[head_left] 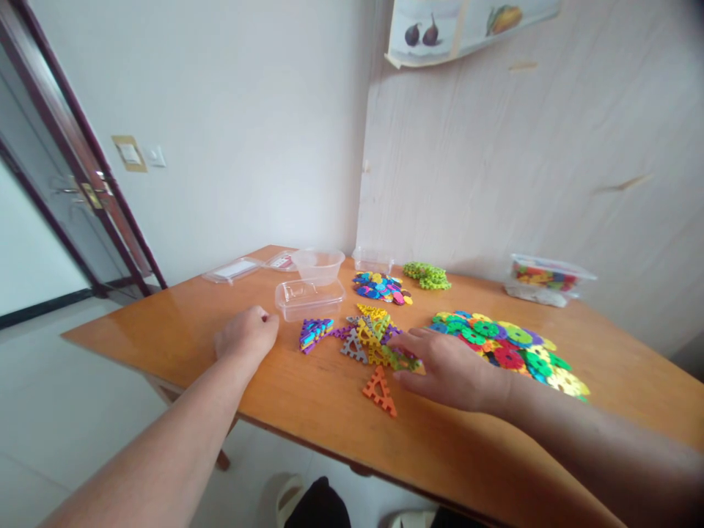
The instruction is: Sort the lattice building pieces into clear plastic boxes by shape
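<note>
orange triangle lies beside the spread right hand; left hand fisted, empty, on table.

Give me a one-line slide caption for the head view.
Right hand reaches into the triangle pieces on the wooden table; left hand rests fisted near a clear container.

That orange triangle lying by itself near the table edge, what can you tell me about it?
The orange triangle is a flat piece that looks like plastic, with notched, toothed edges and an open, cut-out middle. It lies flat on the wooden table, apart from the pile of triangles just behind it. Nothing holds it: the right hand rests flat close beside it, fingers toward the pile, and I cannot tell whether the thumb touches it. The left hand is far off.
</note>
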{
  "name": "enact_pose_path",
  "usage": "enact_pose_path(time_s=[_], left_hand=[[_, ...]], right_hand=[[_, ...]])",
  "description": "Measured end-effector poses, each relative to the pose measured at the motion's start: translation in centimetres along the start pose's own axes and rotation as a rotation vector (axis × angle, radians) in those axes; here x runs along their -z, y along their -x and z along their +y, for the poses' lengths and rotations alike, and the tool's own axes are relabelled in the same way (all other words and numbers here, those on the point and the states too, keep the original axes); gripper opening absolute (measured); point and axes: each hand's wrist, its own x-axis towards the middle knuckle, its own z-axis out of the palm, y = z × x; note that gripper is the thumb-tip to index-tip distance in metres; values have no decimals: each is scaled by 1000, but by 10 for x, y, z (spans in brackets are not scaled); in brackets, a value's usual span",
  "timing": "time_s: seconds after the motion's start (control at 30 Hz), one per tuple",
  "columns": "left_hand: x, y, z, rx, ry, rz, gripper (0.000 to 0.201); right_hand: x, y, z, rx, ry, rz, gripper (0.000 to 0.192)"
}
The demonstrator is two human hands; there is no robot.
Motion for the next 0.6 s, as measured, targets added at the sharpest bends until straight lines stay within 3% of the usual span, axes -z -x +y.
enact_pose_path(time_s=[0.13,0.27,0.6], left_hand=[[-1,-1,-1,8,7,-7,32],[-2,-3,-1,6,7,-9,31],[1,0,1,-13,-4,0,32]], right_hand=[[-12,6,-15,-165,-209,-50,43],[-25,4,-23,-236,-394,-109,56],[-29,9,-18,-130,-437,-186,41]])
